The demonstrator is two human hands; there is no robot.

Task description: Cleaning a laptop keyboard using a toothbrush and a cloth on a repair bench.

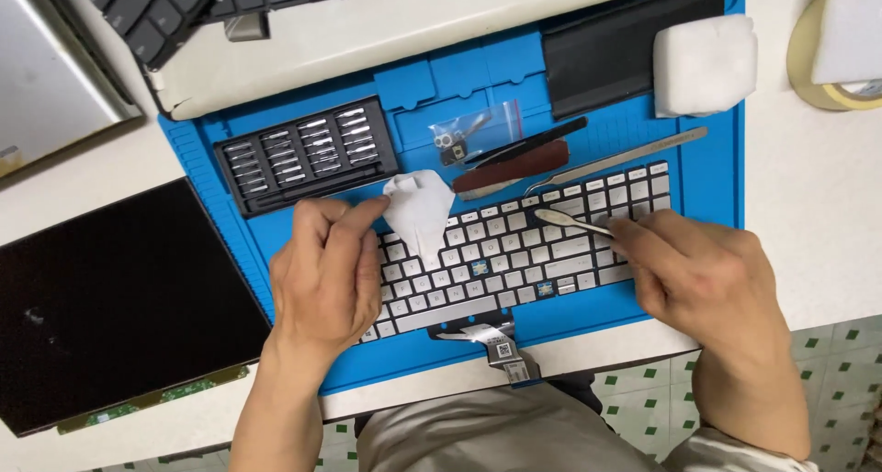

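Head view: left hand (322, 275) pinches a white wipe (420, 207) over the keyboard (514, 256) on the blue mat (707, 174), steadying it, while right hand (703, 275) fingers clamp a flat-tipped metal tool (570, 220) angled low against the keys.

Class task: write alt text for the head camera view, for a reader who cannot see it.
A left hand holds a white wipe and a right hand holds a thin metal tool over a loose white keyboard on a blue mat. A bit set, tweezers and a dark screen panel lie nearby.
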